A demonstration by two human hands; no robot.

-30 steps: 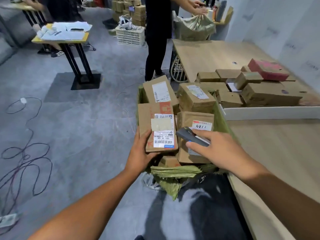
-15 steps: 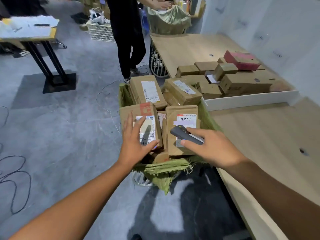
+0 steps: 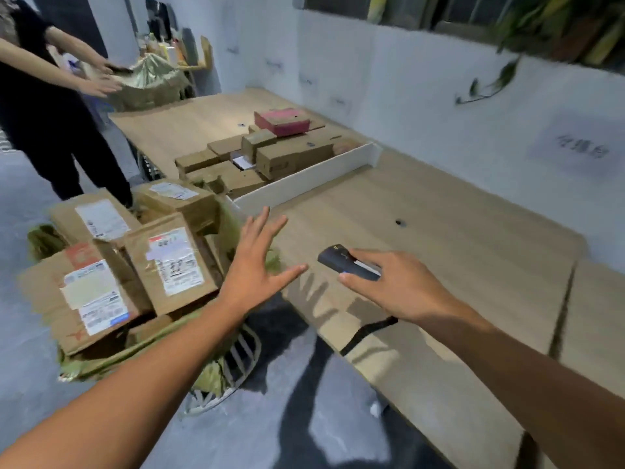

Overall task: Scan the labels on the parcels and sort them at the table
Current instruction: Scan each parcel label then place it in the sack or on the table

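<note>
Left hand (image 3: 253, 269): fingers straight and spread, holding nothing, over the table (image 3: 456, 231) edge beside the basket (image 3: 236, 360). Right hand (image 3: 395, 286): holds the scanner (image 3: 341, 262) between thumb and fingers, above the table. Labelled parcels (image 3: 172, 262) piled in the basket, left of the table. More boxes (image 3: 280, 157) on the table beyond a white divider (image 3: 304, 177). A second person (image 3: 40, 106) stands at far left.
</note>
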